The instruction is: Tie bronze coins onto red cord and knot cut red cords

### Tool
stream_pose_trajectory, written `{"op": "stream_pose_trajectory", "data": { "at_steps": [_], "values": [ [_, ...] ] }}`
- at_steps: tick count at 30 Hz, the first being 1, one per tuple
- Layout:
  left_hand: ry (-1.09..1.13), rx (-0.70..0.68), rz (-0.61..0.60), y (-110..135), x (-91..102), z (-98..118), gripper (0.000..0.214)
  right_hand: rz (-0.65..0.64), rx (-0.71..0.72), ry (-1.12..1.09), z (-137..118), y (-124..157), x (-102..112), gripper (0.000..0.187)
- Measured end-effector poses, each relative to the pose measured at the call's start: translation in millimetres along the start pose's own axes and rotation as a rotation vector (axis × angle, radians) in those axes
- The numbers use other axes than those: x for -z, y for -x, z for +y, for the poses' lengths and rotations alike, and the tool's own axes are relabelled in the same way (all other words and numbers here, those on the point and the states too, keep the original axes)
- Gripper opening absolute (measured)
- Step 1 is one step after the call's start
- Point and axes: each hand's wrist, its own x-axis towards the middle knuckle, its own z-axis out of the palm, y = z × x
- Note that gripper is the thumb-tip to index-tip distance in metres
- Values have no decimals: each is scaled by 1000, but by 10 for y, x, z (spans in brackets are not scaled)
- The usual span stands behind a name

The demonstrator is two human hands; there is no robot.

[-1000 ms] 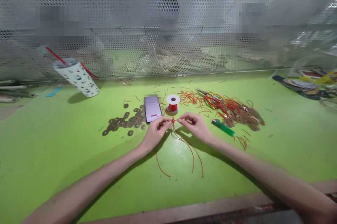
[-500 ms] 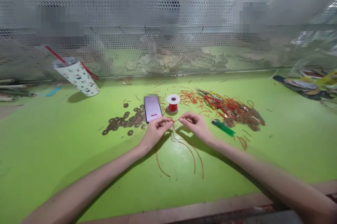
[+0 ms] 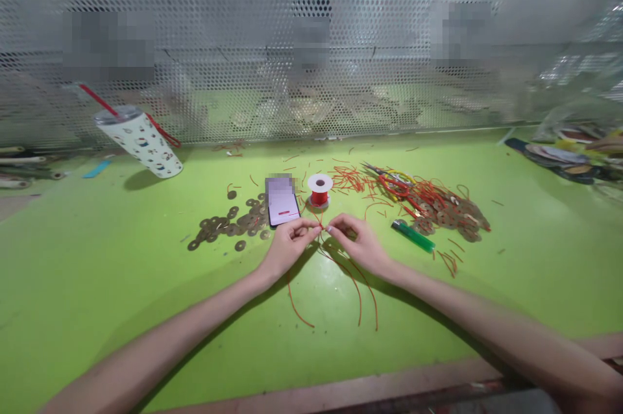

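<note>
My left hand (image 3: 288, 244) and my right hand (image 3: 359, 242) meet at the middle of the green table (image 3: 97, 271), fingertips almost touching. Both pinch thin red cord (image 3: 359, 291) at one spot, and its loose ends trail toward me over the table. Just beyond my fingers stands a white spool of red cord (image 3: 320, 191). A phone (image 3: 281, 200) lies left of the spool. Several loose brown coins (image 3: 228, 224) are scattered left of the phone.
A green lighter (image 3: 413, 235) lies right of my right hand. Behind it sits a heap of coins tied with red cord (image 3: 445, 207), with scissors (image 3: 387, 176) and cord scraps. A patterned cup (image 3: 141, 140) stands far left. A perforated metal screen (image 3: 311, 44) closes the back.
My right hand has slid left toward my left hand, closing the gap between the fingertips. The trailing cord ends shifted slightly.
</note>
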Motion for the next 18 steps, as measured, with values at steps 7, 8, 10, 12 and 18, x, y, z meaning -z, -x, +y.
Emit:
{"op": "stream_pose_trajectory", "data": {
  "at_steps": [7,8,10,12,18],
  "values": [
    [-6,0,-58,41,-25,43,30,-2,-21,-40,14,45,-30,18],
    [-6,-1,-64,46,-27,49,31,-5,-26,-42,11,50,-32,18],
    [-1,-1,-69,56,-32,51,32,-4,-36,-48,1,61,-36,19],
    [1,8,-69,62,-37,41,33,3,-43,-61,-9,73,-44,19],
    [-3,25,-70,72,-46,4,33,-2,-69,-123,-36,96,-68,21]
  ]
}}
